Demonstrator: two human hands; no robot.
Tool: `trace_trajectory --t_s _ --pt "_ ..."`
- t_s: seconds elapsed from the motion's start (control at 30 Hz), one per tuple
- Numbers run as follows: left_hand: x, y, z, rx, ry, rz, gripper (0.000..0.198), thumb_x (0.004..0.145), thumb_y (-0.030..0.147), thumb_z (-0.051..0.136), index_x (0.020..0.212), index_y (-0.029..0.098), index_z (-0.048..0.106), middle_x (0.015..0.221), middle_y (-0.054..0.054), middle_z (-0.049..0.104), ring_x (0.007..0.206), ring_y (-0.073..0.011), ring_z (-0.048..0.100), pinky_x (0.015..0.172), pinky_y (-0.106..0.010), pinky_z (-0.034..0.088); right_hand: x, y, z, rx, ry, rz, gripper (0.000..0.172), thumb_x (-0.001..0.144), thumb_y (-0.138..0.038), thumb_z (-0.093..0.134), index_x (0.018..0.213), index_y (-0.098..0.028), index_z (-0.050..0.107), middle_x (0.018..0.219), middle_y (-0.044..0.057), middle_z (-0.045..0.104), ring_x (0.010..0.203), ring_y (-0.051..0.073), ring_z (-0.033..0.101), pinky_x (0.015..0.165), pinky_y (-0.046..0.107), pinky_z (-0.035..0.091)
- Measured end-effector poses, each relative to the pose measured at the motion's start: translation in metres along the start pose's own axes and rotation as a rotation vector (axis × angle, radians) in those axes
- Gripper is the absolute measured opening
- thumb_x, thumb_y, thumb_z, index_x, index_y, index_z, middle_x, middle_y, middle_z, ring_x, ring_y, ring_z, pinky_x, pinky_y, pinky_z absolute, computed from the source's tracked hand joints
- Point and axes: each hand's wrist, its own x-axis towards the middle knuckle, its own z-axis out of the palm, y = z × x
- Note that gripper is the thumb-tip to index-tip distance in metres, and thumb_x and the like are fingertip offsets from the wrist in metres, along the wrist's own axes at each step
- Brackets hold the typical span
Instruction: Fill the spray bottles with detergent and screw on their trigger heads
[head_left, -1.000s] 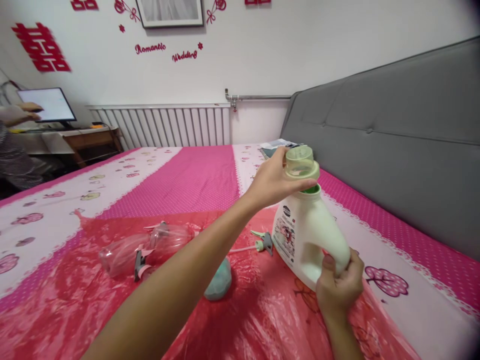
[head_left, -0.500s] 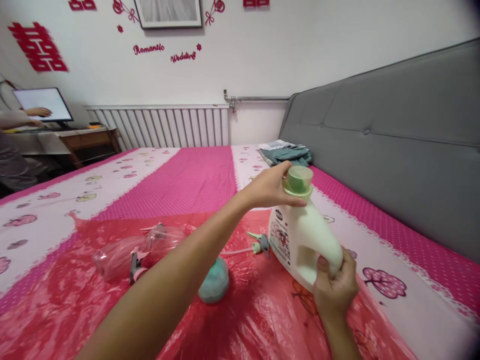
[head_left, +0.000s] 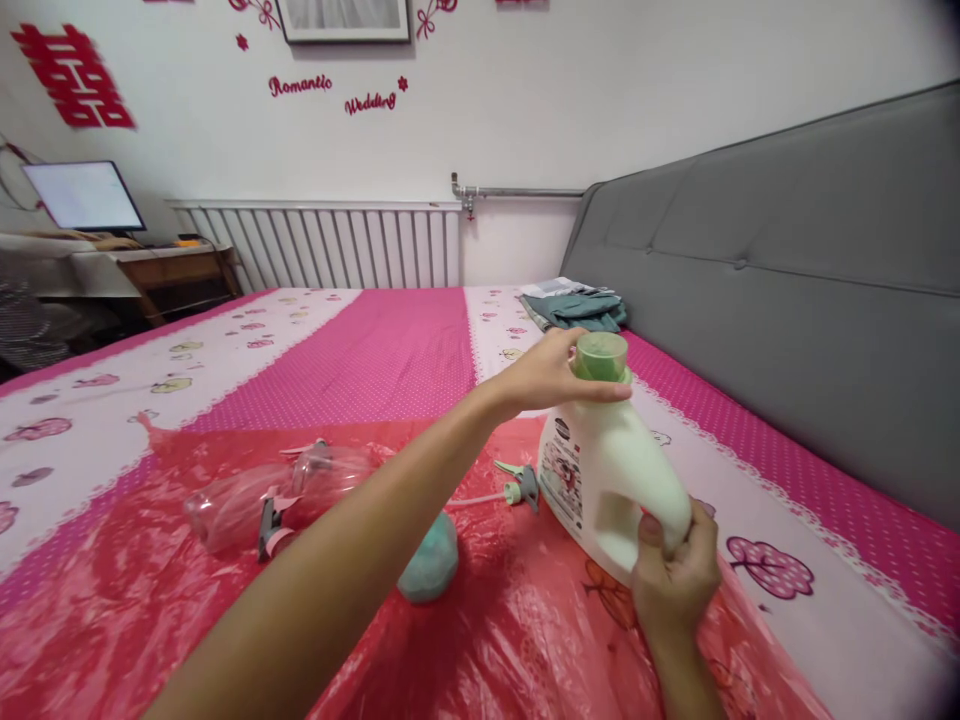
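White jug [head_left: 611, 455], upright on red plastic [head_left: 510, 610], translucent green cap [head_left: 602, 354] atop

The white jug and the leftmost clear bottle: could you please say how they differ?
The white jug is opaque; the leftmost clear bottle is see-through. The jug stands roughly upright, while the bottle lies on its side. The left hand grips the jug's cap and the right hand its handle; no hand touches the bottle. Both are on the red sheet.

Light even, mod. bright. Glare streaks on red plastic sheet [head_left: 525, 610]; monitor [head_left: 84, 195] washed out. Dim under desk [head_left: 178, 269]. Top R corner dark; wide-angle stretch nr edges.
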Motion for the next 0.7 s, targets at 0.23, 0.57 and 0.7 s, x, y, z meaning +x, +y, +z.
trace_trajectory --t_s 0.23,0.57,0.7 --pt "-0.003 -0.005 -0.021 -0.054 -0.009 -0.008 0.081 0.069 0.023 0.081 0.14 0.017 0.041 0.114 -0.015 0.064 0.103 -0.0277 0.065 0.076 -0.038 0.054 0.002 0.001 -0.001 -0.014 0.015 0.039 0.082 0.084 -0.075 0.051 0.13 -0.007 0.055 0.098 0.013 0.06 0.083 0.023 0.058 0.073 0.029 0.044" --pt "-0.004 0.006 0.012 0.032 0.139 0.054 0.079 0.064 0.019 0.079 0.135 0.017 0.043 0.109 -0.012 0.068 0.101 -0.0288 0.066 0.08 -0.041 0.055 0.001 -0.002 -0.003 -0.025 0.032 0.021 0.083 0.082 -0.076 0.052 0.126 -0.006 0.058 0.094 0.012 0.061 0.079 0.021 0.056 0.067 0.025 0.041" --pt "-0.004 0.003 -0.006 -0.141 -0.123 0.018 0.095 0.064 0.017 0.078 0.146 0.018 0.03 0.12 -0.015 0.065 0.116 -0.0318 0.062 0.086 -0.043 0.055 0.001 -0.002 -0.004 -0.025 0.013 0.015 0.08 0.082 -0.076 0.053 0.122 -0.007 0.059 0.089 0.01 0.06 0.072 0.018 0.054 0.063 0.023 0.039"
